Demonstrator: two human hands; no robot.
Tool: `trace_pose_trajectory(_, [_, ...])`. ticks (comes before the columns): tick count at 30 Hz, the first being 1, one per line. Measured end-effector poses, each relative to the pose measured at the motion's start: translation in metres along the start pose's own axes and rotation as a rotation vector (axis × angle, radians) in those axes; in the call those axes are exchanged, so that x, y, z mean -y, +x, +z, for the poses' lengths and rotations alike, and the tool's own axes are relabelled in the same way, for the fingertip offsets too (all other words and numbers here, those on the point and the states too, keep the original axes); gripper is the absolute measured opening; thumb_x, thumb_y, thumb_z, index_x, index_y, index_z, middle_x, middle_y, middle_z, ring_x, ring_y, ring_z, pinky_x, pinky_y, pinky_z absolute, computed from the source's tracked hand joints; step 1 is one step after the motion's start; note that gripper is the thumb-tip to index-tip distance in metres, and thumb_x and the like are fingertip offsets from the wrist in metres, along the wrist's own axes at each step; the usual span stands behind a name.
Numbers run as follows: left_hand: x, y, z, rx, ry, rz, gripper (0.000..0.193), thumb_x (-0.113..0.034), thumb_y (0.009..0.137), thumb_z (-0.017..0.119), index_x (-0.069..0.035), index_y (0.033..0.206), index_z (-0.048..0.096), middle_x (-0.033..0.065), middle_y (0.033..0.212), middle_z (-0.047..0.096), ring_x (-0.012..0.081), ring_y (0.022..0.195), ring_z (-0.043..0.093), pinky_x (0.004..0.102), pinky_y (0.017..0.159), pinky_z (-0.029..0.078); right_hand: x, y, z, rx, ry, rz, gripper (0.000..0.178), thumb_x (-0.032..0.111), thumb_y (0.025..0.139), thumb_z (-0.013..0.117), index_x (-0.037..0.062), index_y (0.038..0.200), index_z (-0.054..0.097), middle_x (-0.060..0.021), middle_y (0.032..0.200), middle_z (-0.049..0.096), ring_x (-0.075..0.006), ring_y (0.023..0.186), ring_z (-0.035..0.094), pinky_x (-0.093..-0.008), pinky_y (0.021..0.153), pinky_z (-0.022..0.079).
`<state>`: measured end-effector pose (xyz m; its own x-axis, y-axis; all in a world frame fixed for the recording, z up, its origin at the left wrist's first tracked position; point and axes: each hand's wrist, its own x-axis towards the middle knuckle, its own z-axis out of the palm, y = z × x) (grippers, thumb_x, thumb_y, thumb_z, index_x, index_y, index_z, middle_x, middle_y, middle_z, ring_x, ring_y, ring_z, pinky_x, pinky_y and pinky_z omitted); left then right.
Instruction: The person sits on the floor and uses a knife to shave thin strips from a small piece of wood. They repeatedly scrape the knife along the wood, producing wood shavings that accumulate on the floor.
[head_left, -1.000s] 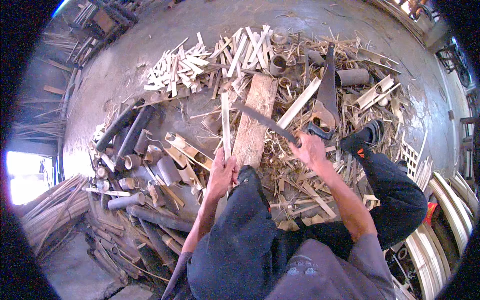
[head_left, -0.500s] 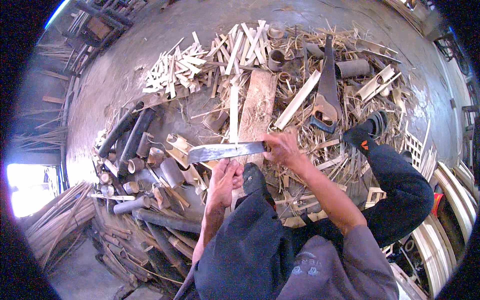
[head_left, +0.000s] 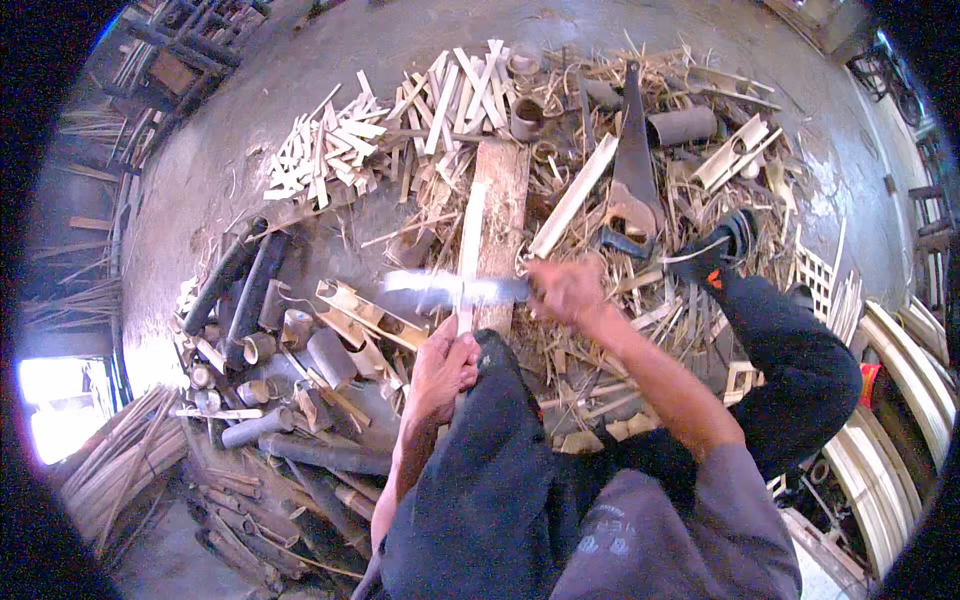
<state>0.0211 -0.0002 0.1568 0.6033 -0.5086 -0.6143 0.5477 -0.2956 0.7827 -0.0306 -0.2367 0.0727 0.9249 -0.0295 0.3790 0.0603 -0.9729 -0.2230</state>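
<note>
My right hand (head_left: 568,292) is closed round the handle of a broad knife (head_left: 425,290), whose blade points left and lies across a pale bamboo strip (head_left: 472,235). The blade is smeared by motion. My left hand (head_left: 445,365) pinches the near end of that strip beside my knee. The strip runs away from me along the left side of a rough wooden board (head_left: 505,205). A thin shaving (head_left: 695,250) shows near my right foot. Whether the blade bites into the strip cannot be made out.
Cut bamboo strips (head_left: 330,150) lie heaped at the far left, with more strips (head_left: 465,95) behind the board. A handsaw (head_left: 632,165) rests on shavings to the right. Bamboo tubes (head_left: 255,285) lie to the left, and long slats (head_left: 890,470) stand at the right.
The knife has gone from sharp to blurred, with its blade still across the strip. A curled shaving now shows near my right foot. The whole view has shifted slightly.
</note>
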Motion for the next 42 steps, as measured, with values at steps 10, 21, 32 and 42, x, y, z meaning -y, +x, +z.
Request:
trace_pose_trajectory(10, [0.012, 0.008, -0.024, 0.398, 0.154, -0.09, 0.034, -0.028, 0.099, 0.043, -0.008, 0.125, 0.05, -0.0024, 0.069, 0.047, 0.004, 0.049, 0.04, 0.0176, 0.042, 0.034, -0.032, 0.04, -0.03, -0.083, 0.361, 0.173, 0.029, 0.025, 0.071, 0.072, 0.0087, 0.092, 0.063, -0.0175, 0.082, 0.065, -0.034, 0.078, 0.065, -0.0417, 0.069, 0.052])
trace_pose_trajectory(21, [0.022, 0.069, 0.029, -0.3, 0.012, 0.706, 0.038, -0.019, 0.102, 0.037, -0.003, 0.135, 0.038, 0.0028, 0.074, 0.052, 0.0114, 0.065, 0.053, 0.029, 0.064, 0.051, 0.025, 0.025, -0.008, 0.326, 0.501, 0.582, 0.03, 0.031, 0.078, 0.065, 0.0046, 0.093, 0.066, -0.0182, 0.066, 0.063, -0.0367, 0.066, 0.065, -0.0451, 0.063, 0.051])
trace_pose_trajectory(32, [-0.012, 0.019, 0.003, -0.03, -0.331, 0.148, 0.013, -0.02, 0.1, 0.046, -0.007, 0.101, 0.05, -0.0017, 0.068, 0.039, 0.0058, 0.049, 0.034, 0.0241, 0.047, 0.036, 0.007, 0.025, -0.007, 0.302, 0.172, 0.228, 0.021, 0.026, 0.074, 0.061, 0.0106, 0.089, 0.064, -0.0154, 0.072, 0.067, -0.0323, 0.07, 0.068, -0.0499, 0.062, 0.051])
trace_pose_trajectory(42, [0.015, 0.006, 0.003, 0.051, -0.008, 0.143, 0.038, -0.014, 0.097, 0.049, 0.004, 0.131, 0.044, -0.0033, 0.068, 0.039, 0.0045, 0.052, 0.038, 0.0231, 0.047, 0.04, 0.0, 0.01, -0.028, 0.392, 0.091, 0.356, 0.024, 0.034, 0.077, 0.064, 0.0151, 0.092, 0.066, -0.0103, 0.064, 0.063, -0.0301, 0.06, 0.064, -0.043, 0.057, 0.052])
